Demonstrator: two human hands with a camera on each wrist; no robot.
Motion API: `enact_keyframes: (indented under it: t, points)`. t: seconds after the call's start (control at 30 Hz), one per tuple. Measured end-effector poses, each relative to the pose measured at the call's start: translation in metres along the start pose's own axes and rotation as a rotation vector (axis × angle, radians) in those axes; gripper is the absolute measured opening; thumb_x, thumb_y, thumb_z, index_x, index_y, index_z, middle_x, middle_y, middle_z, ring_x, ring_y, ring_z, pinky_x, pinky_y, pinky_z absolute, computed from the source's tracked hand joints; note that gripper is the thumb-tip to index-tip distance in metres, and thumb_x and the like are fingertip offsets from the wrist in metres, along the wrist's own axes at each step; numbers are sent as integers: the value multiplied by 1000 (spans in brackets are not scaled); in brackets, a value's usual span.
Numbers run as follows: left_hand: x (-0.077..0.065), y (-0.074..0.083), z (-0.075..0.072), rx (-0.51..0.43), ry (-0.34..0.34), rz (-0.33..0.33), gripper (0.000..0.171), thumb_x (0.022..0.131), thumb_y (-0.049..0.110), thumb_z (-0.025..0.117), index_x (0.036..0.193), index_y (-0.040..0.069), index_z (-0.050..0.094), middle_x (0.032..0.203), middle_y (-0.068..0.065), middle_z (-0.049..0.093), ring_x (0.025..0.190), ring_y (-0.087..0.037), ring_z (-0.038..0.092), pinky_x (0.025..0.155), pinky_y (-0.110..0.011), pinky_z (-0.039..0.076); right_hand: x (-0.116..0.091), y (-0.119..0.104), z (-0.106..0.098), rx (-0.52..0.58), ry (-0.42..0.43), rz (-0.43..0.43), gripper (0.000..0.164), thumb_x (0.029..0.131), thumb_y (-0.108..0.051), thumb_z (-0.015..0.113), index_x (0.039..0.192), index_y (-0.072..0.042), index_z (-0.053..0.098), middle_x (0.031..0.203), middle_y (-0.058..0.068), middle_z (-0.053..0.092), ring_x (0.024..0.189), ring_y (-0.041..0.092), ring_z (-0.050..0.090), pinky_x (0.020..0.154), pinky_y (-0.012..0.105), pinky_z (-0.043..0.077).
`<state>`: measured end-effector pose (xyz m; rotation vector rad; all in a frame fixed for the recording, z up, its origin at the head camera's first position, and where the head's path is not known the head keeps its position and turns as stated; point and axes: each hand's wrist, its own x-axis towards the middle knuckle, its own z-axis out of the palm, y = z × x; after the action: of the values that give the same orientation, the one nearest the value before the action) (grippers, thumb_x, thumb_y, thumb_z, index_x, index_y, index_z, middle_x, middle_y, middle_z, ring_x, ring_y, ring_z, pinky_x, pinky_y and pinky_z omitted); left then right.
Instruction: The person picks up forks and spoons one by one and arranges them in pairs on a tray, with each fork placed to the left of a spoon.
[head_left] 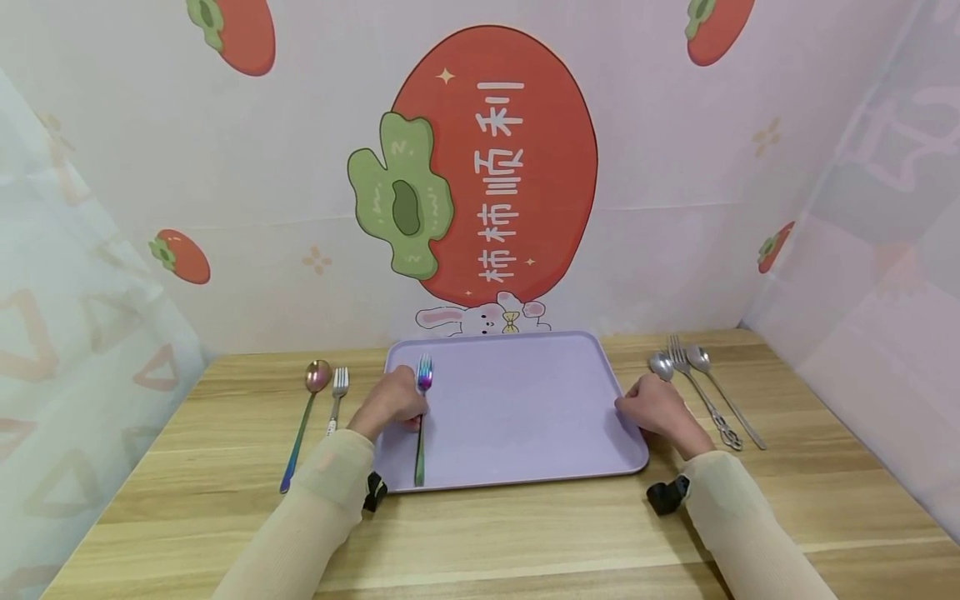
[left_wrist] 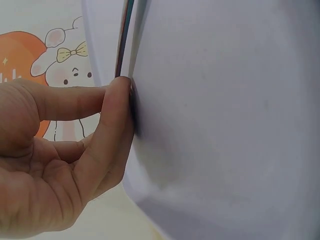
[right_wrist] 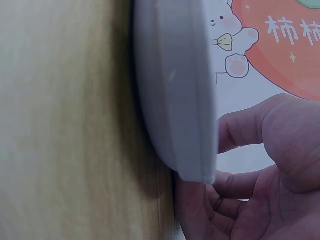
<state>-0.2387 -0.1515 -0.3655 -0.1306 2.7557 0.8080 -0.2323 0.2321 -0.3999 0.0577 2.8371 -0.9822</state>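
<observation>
Purple tray kept steady by right hand curled at its edge, left hand pinching rainbow fork flat onto it.

The lavender tray fills the middle of the right wrist view, its rounded rim seen edge-on and running from the top of the frame down to a corner. To the left of the tray lies the pale wooden table, blurred and close. To the right of the tray, the right hand shows its palm and curled fingers, the lowest part touching the tray's corner from beneath, and above the hand stands the backdrop with a cartoon rabbit beside an orange fruit.
</observation>
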Motion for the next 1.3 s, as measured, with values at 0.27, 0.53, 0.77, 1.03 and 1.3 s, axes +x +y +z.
enact_keyframes:
  t: [0.27,0.53,0.77,1.03,1.3]
  points:
    - [2,0,1,14,8,15,7,80,-5,63,81,-1,57,60,-10,66,51,-17,66,50,-26,47,0,-1,-1,1,-2,-3,36,87,-15,59,54,-15,44,50,-5,37,47,11,41,46,24,34]
    - [1,-1,1,6,20,21,10,79,-7,63,81,-1,55,61,-11,66,50,-17,65,52,-27,51,-1,-2,-1,-1,6,-2,36,87,-14,59,55,-15,44,50,-4,38,48,12,42,46,24,35]
    - [0,-1,1,-10,13,10,10,79,-7,63,80,-1,55,61,-11,66,49,-16,65,50,-26,52,-1,-2,-1,4,10,-11,37,87,-14,60,54,-15,44,50,-5,37,47,11,41,46,24,34]
    - [1,0,1,-7,1,-18,12,81,-5,66,84,-2,55,63,-12,66,50,-16,65,50,-26,52,0,-1,-1,-2,-6,-3,36,88,-15,59,55,-15,45,51,-4,39,48,12,43,46,25,36]
    - [0,-1,2,-10,7,-12,15,80,-2,72,81,-1,57,64,-12,67,51,-17,66,52,-27,54,-2,-1,0,-6,3,-5,37,89,-14,60,55,-14,45,51,-4,39,48,12,43,46,25,36]
